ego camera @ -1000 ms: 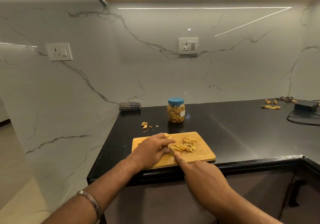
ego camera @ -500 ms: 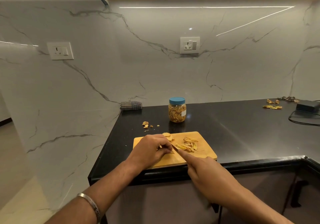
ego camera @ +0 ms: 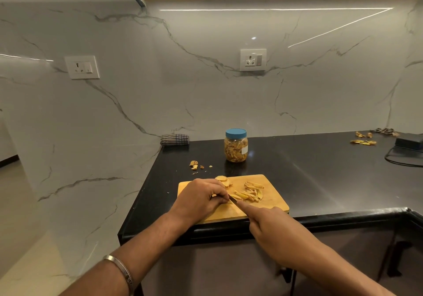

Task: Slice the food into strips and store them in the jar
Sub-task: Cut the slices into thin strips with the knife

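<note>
Two hands work over a wooden cutting board (ego camera: 270, 204) that lies at the near edge of a black countertop (ego camera: 320, 176). The left hand (ego camera: 199, 200) rests on the board's left part with its fingers curled down, pinching a small piece of food against the wood; the piece itself is almost wholly hidden under the fingertips. The right hand (ego camera: 272, 227) grips a knife (ego camera: 233, 200) with the forefinger stretched along its back, and only a short dark bit of blade shows, its tip just beside the left fingertips. A loose heap of yellow cut strips (ego camera: 250, 192) lies on the board just right of the blade. An uncut pale chunk (ego camera: 223, 180) sits at the board's far edge, behind the left hand. The clear jar (ego camera: 236, 149) stands upright behind the board, apart from it, with its blue lid (ego camera: 236, 133) on and strips filling it. Several scraps (ego camera: 194, 164) lie on the counter left of the jar. A folded checked cloth (ego camera: 175, 139) sits against the marble wall (ego camera: 206, 89).
</note>
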